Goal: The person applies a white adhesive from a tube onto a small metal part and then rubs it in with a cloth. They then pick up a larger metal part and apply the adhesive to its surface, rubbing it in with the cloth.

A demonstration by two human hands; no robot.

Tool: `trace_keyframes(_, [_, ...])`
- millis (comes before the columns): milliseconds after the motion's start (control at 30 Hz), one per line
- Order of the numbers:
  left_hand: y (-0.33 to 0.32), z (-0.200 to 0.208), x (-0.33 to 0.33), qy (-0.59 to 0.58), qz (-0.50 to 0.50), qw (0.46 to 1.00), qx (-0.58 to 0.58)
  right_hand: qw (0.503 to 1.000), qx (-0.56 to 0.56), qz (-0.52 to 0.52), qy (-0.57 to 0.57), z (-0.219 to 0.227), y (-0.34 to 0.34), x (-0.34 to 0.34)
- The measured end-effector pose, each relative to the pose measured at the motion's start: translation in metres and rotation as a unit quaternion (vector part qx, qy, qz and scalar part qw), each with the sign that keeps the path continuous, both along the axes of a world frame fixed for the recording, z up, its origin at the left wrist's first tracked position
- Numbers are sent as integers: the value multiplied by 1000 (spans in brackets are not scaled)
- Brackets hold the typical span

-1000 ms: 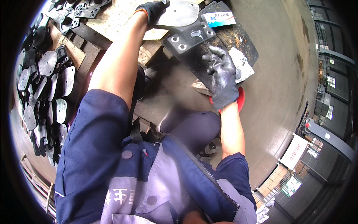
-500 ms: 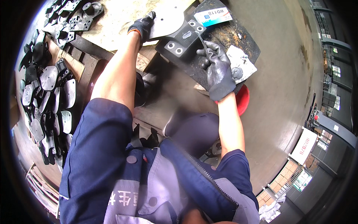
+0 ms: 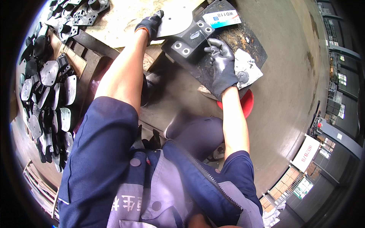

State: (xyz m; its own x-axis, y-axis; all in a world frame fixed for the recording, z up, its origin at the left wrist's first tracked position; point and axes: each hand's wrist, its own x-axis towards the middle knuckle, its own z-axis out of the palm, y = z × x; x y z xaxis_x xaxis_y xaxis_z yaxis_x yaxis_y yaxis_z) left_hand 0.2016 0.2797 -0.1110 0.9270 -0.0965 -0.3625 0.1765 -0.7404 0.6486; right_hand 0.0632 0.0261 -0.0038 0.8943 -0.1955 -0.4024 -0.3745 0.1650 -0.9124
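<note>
A metal bracket (image 3: 191, 39) with a broad pale rounded plate and a black end block lies over the work surface. The block has several light-ringed holes and a grey smear of paste in the middle. My left hand (image 3: 151, 25), in a dark glove, is closed on the plate's near left edge. Just right of the block, my right hand (image 3: 223, 62), gloved in black, is closed round a slim metal spatula, mostly hidden by the fingers. Beside that hand, a white sheet (image 3: 248, 62) bears a lump of grey paste (image 3: 242, 77).
A black worn board (image 3: 249, 41) supports the block and a blue-and-white printed card (image 3: 221, 18). Below it stands a red bucket (image 3: 248, 104). Dark metal parts (image 3: 49, 74) are heaped at left, with more at the upper left beside a cardboard-covered surface (image 3: 125, 19).
My right hand has turned and drawn slightly back, so the spatula's tip no longer rests at the paste smear. The left hand keeps hold of the bracket. The whole view has shifted slightly.
</note>
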Motion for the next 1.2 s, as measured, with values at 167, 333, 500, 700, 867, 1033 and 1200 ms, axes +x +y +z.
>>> trace_keyframes(167, [3, -3, 3, 8, -8, 1000, 3, 980, -103, 65, -159, -38, -12, 8])
trace_keyframes(333, [-7, 20, -4, 41, 65, 997, -25, 954, -177, 115, -214, -37, -11, 7])
trace_keyframes(500, [-7, 23, -7, 22, 53, 998, -4, 972, -105, 107, -180, -41, -10, 4])
trace_keyframes(700, [-5, 20, -9, -12, 37, 999, 26, 949, -192, 145, -201, -34, -4, -5])
trace_keyframes(867, [-6, 21, -9, -15, 27, 998, 49, 957, -180, 162, -159, -28, -6, -8])
trace_keyframes(1033, [-4, 9, -3, -26, -4, 997, 75, 961, -160, 178, -141, -14, -3, -13])
trace_keyframes(1200, [0, -7, 2, -22, 4, 998, 54, 992, -25, 120, -36, -1, -9, -10])
